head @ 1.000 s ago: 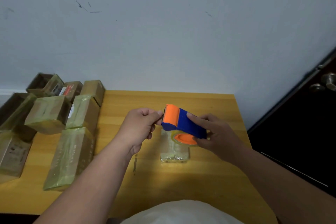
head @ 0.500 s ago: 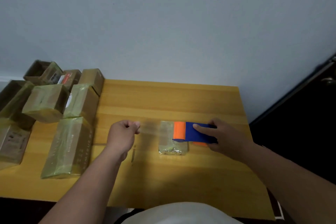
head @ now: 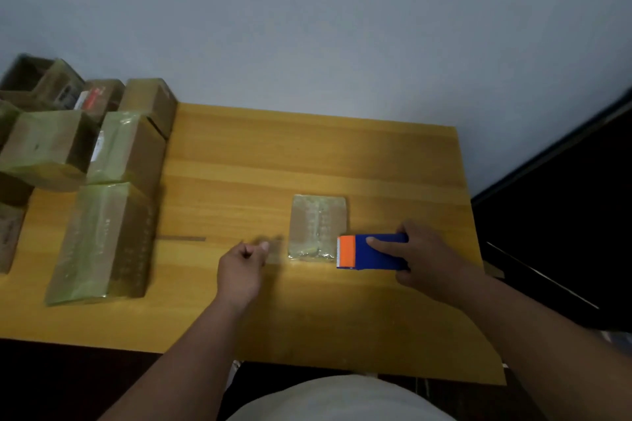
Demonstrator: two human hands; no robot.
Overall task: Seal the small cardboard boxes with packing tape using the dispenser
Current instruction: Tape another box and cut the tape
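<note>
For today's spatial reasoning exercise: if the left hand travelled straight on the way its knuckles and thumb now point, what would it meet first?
The left hand points right and slightly away, so it would likely first meet the small taped box, near its front left corner. Motion blur there leaves the gap unclear.

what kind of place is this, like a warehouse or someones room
Probably a small home or back-room packing spot, not a warehouse. One wooden table stands against a plain wall, taped cardboard boxes are piled at its left end, and the right hand holds a tape dispenser beside a small box.
</note>
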